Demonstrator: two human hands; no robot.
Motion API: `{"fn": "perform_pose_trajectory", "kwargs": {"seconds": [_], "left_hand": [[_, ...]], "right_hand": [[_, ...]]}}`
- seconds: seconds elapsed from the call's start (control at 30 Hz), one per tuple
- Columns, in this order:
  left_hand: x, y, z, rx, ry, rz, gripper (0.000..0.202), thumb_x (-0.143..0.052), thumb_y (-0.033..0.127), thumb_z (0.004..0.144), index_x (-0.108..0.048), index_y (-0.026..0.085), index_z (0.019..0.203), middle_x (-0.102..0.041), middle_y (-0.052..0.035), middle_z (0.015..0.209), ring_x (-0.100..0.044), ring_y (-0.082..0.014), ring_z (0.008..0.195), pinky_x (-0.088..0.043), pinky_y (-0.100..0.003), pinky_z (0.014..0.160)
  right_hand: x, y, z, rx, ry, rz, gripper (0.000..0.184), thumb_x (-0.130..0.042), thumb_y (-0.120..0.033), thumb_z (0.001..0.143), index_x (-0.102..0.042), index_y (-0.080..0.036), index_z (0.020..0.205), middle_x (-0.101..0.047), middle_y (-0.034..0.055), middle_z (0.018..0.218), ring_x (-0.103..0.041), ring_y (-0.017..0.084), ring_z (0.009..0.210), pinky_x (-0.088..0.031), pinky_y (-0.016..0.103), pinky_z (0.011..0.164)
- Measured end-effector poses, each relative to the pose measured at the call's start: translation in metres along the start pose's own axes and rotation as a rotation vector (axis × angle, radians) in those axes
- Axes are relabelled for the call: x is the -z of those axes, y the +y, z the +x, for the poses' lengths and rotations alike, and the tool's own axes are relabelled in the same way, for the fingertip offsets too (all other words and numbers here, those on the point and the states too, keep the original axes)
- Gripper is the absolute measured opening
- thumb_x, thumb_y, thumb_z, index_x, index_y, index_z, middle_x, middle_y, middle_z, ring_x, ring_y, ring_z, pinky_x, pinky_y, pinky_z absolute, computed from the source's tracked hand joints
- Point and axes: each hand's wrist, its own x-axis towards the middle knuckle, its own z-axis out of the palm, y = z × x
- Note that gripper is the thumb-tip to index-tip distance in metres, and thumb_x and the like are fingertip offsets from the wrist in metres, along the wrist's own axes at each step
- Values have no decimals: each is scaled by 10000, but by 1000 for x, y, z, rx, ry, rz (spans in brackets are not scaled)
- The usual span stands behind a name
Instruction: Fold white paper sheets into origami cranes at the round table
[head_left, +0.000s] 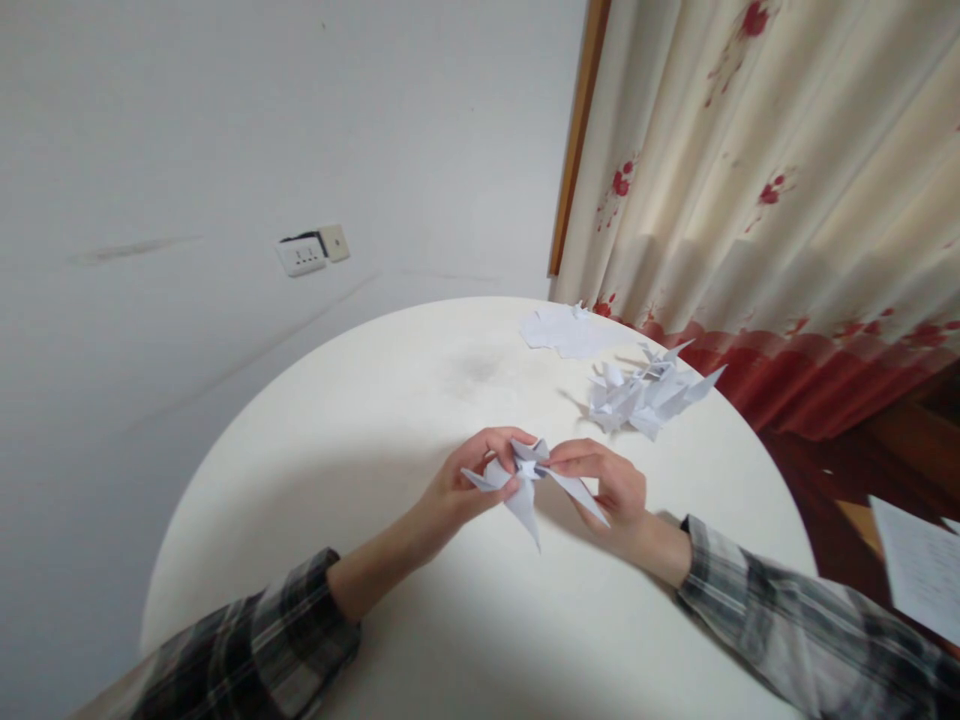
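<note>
Both hands pinch one folded paper figure [529,478] above the round table [390,400]: left hand [469,485] grips its body, right hand [611,490] a wing. Light, thin, creases easily; best held at folded edges. Pile of folded paper shapes [645,392] lies well apart.

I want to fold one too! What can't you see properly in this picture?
Head view:
- White folded paper shape: middle folds covered by fingers of left hand and right hand.
- Pile of white folded paper pieces: too small and tangled to count.
- White printed sheet: cut by the right edge, print blurred.
</note>
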Motion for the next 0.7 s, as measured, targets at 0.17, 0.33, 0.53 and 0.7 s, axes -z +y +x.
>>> {"fn": "perform_pose_trajectory", "kwargs": {"seconds": [0.17, 0.33, 0.53, 0.7], "left_hand": [[-5, 0, 1, -15, 79, 62, 213, -667, 228, 675, -468, 156, 654, -585, -55, 973, -534, -152, 852, -395, -245, 703], [-7, 2, 2, 71, 197, 71, 250, -685, 232, 643, -449, 154, 617, -594, -20, 859, -518, -114, 729, -371, -223, 650], [-5, -2, 6, 201, 257, -65, 381, -732, 314, 562, -381, 164, 562, -460, 60, 551, -405, -62, 506, -293, -194, 504], [-4, -6, 3, 272, 264, -119, 388, -727, 319, 567, -370, 173, 604, -445, 74, 551, -388, -51, 479, -293, -185, 488]], "right_hand": [[-1, 3, 0, 14, -10, 27, 230, -473, -24, 755, -581, -179, 886, -675, 66, 812, -643, 138, 769, -527, 244, 642], [-3, 4, -3, 21, -74, 32, 228, -465, -23, 771, -581, -179, 890, -676, 77, 843, -643, 141, 807, -532, 252, 666], [-5, 12, -10, -45, -72, 43, 183, -444, -87, 821, -564, -202, 898, -682, 61, 840, -647, 140, 813, -533, 268, 675], [-6, 13, -13, -71, -87, 64, 167, -421, -121, 847, -567, -191, 890, -686, 77, 841, -649, 140, 816, -528, 264, 679]]}}
